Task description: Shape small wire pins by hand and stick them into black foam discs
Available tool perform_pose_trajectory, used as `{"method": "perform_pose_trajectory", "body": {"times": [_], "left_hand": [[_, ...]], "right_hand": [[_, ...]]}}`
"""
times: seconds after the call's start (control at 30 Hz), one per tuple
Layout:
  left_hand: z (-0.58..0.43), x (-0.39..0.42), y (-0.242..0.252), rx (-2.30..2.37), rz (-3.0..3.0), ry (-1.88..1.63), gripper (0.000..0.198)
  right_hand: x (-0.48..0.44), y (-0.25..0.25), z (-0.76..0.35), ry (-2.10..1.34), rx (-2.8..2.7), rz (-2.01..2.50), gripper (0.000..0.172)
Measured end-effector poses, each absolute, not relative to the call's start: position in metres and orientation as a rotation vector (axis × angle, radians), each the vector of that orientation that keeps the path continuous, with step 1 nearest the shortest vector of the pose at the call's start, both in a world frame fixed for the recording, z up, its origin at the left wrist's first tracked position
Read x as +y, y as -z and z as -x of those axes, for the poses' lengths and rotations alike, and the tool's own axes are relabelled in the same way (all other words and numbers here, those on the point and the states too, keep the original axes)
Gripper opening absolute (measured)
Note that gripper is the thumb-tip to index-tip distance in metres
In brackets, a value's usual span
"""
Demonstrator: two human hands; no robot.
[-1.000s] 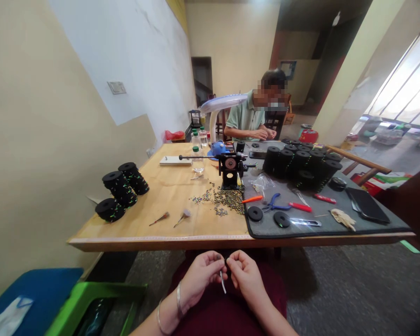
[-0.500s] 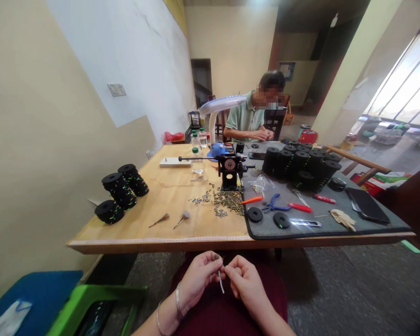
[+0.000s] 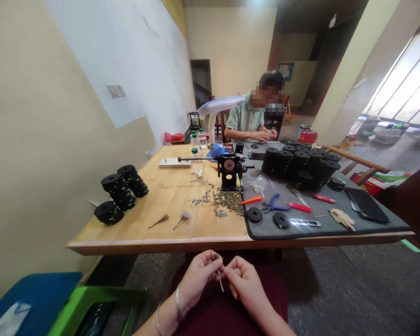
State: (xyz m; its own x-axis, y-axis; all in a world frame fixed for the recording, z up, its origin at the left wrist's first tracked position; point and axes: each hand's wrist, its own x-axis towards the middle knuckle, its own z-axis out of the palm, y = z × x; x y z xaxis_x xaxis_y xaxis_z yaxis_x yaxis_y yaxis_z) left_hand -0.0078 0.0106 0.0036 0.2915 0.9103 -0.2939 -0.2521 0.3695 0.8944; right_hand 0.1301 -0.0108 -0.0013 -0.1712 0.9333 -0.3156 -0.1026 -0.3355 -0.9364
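Observation:
Below the table edge, over my lap, my left hand (image 3: 198,275) and my right hand (image 3: 243,280) meet fingertip to fingertip. Both are closed in a pinch on a small thin pale piece (image 3: 220,277) that hangs down between them; its exact nature is too small to tell. Two bangles sit on my left wrist. On the wooden table (image 3: 168,219) ahead lies a heap of small metal parts (image 3: 226,200) in front of a black hand-crank winder (image 3: 229,170).
Black spools (image 3: 121,189) stand at the table's left; more spools (image 3: 301,163) stand on a grey mat (image 3: 318,224) with pliers (image 3: 275,203), red-handled tools and a phone (image 3: 367,205). A person sits working at the far end behind a lamp (image 3: 220,105). A blue and green bin (image 3: 73,303) stands at lower left.
My hands have drawn slightly closer together and the hanging piece has shifted a little left between them. The view has tilted down a touch.

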Motion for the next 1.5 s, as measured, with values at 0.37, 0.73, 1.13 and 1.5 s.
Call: {"method": "perform_pose_trajectory", "body": {"times": [0.37, 0.73, 1.13, 1.5], "left_hand": [[0.0082, 0.0101, -0.0050, 0.969, -0.856, -0.900, 0.027], [0.0092, 0.0103, -0.0044, 0.995, -0.913, -0.903, 0.026], [0.0094, 0.0117, -0.0056, 1.058, -1.051, -0.925, 0.028], [0.0089, 0.0110, -0.0059, 1.087, -1.126, -0.939, 0.027]], "right_hand": [[-0.0104, 0.0015, -0.1298, -1.612, -1.056, 1.248, 0.054], [-0.0101, 0.0045, -0.1297, -1.616, -1.075, 1.229, 0.053], [-0.0116, 0.0025, -0.1288, -1.617, -1.064, 1.242, 0.054], [-0.0112, 0.0044, -0.1298, -1.611, -1.086, 1.229, 0.052]]}}
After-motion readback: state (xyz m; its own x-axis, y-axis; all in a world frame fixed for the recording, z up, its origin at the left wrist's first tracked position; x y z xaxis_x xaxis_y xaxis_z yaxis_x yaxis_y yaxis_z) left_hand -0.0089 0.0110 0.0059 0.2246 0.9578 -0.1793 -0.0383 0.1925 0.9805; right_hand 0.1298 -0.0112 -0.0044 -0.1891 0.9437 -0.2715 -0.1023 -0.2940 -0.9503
